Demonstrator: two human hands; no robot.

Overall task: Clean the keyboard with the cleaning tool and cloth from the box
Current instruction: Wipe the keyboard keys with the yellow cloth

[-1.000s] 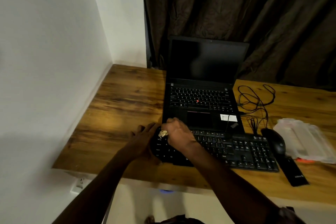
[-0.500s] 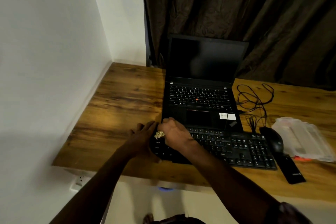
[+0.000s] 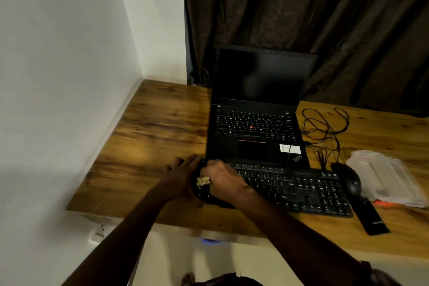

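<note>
the keyboard (image 3: 290,189) is a black full-size one with white lettering on its keys and a number pad at its right end. it lies flat on the wooden desk (image 3: 151,137), near the front edge, with its long axis running left to right and tipped a little, the right end sitting nearer than the left. its far edge lies right against the front of an open black laptop (image 3: 255,127) whose screen is dark.

the left hand (image 3: 180,180) rests at the keyboard's left end, fingers stretched out flat and close together, touching the end of the board. the right hand (image 3: 220,181) is closed into a loose fist over the left-hand keys, gripping a small crumpled tan cloth (image 3: 203,181) that pokes out on the thumb side; the cloth sits down on the keys. both forearms reach in from the near edge.

just right of the keyboard is a black mouse (image 3: 348,179), its thin cable (image 3: 325,127) looped on the desk beside the laptop. a flat black strip (image 3: 371,218) lies nearer, angled off the mouse. a clear plastic box (image 3: 385,179) sits at the far right, blurred, with something orange (image 3: 385,203) at its near edge.
</note>
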